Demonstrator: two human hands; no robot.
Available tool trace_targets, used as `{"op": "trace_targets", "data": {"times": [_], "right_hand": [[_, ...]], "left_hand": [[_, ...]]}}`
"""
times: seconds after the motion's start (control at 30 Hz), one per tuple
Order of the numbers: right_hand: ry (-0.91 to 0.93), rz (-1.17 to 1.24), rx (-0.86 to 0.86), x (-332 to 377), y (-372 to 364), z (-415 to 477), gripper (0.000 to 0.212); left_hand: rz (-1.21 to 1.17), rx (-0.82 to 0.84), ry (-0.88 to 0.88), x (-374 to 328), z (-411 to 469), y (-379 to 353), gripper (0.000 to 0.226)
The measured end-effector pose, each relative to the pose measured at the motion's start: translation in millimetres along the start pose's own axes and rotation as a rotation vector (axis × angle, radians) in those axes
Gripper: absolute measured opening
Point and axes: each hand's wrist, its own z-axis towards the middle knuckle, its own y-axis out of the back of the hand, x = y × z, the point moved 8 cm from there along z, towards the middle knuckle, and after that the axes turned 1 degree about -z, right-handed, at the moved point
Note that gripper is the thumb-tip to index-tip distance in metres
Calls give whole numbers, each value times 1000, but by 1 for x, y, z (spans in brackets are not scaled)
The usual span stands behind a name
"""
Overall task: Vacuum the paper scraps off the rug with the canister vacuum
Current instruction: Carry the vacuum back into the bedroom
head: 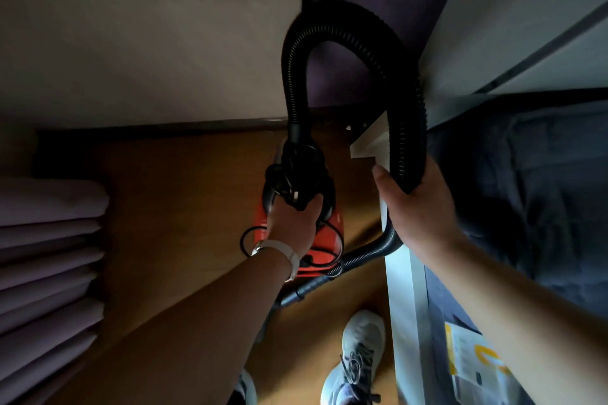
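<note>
A wooden floor fills the middle of the dim scene, bounded by a pale wall on the far side, pleated grey curtains at the left and a bed with dark blue bedding at the right. A white bed frame runs along the bed's near edge.

At centre, a red canister vacuum hangs or sits just above the floor, its black power cord bundled on top and looping loosely down its sides. A ribbed black hose rises from the far end of the canister, arches high toward the wall and descends on the right, then curves back along the floor beside the machine.

The left hand, with a pale band at the wrist, has its grip closed around the vacuum's top handle and the cord bundle. The right hand has its grip wrapped around the descending run of the hose, thumb pointing to the far side, just beside the bed frame.

A white sneaker stands on the floor near the camera, right of centre. A yellow-and-white printed sheet lies on the bedding at the near right. No rug or paper scraps can be made out in this view.
</note>
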Motion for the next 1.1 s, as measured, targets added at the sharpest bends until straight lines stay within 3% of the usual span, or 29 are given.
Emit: {"op": "trace_targets", "data": {"times": [0.1,0.33,0.6,0.8,0.93,1.1], "right_hand": [[16,50,-4,-17,-5,14,40],[49,59,7,-39,-18,42,28],[33,59,45,-50,-24,41,30],[21,67,54,-42,-10,24,20],[12,143,91,-36,-1,2,29],[-94,31,108,-47,9,-29,44]], "left_hand": [[-14,33,2,12,15,-25,37],[3,81,-27,36,42,-56,45],[65,106,-53,40,54,-55,50],[117,190,-90,33,42,-40,44],[217,195,-80,35,36,-19,18],[489,235,14,43,37,4,44]]}}
